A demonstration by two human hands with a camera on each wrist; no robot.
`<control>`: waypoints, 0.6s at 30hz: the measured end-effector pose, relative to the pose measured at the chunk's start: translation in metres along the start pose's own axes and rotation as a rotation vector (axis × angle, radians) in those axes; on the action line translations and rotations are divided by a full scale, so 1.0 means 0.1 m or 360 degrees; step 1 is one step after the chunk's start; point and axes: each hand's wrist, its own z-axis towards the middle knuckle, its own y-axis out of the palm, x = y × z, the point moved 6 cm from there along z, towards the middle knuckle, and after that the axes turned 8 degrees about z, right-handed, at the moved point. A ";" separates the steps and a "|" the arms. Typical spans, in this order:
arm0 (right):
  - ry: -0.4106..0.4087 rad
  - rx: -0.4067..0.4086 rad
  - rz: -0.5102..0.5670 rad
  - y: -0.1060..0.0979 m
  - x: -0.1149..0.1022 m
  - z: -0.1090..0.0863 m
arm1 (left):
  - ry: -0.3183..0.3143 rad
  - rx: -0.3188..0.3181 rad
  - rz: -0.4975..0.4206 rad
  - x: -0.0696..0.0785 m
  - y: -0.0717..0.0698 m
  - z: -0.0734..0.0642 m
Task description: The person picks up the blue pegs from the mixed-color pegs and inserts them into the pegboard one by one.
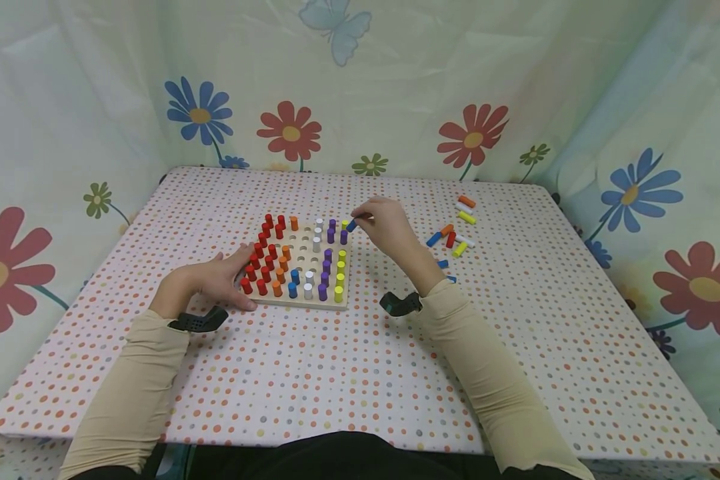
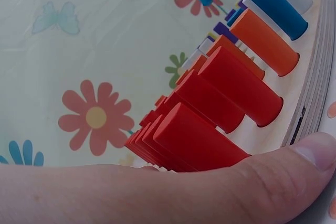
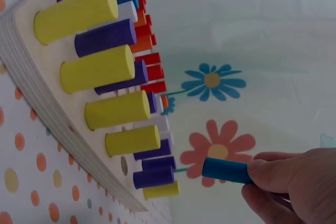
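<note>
A wooden pegboard (image 1: 297,303) lies on the table, with red, orange, blue, white, purple and yellow pegs standing in rows; several holes in its middle show bare. My left hand (image 1: 221,277) rests along the board's left edge, thumb (image 2: 310,156) at the near corner beside the red pegs (image 2: 199,135). Between thumb and fingers, my right hand (image 1: 387,227) pinches a blue peg (image 3: 226,170). That peg is held above the board's far right corner, close to the yellow peg (image 3: 161,190) and purple pegs (image 3: 153,177) there.
Loose pegs lie to the right of the board: a blue peg (image 1: 435,239), a red peg (image 1: 451,240), a yellow peg (image 1: 460,249) and others. Farther back are an orange peg (image 1: 467,201) and another yellow peg (image 1: 467,217). A dotted cloth (image 1: 312,380) covers the table.
</note>
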 end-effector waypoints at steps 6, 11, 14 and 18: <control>-0.0122 0.0000 0.0073 0.04 -0.18 -0.05 | -0.0011 -0.0002 -0.0002 0.00 0.00 0.01; -0.0176 -0.0046 0.0063 0.12 -0.32 -0.08 | -0.0005 -0.0001 -0.0005 0.01 0.00 0.01; -0.0208 -0.0084 0.0079 0.17 -0.37 -0.10 | -0.0008 -0.0003 -0.0009 0.01 0.00 -0.01; -0.0233 -0.0106 0.0110 0.24 -0.41 -0.11 | -0.0020 -0.0012 -0.0016 0.01 -0.01 -0.01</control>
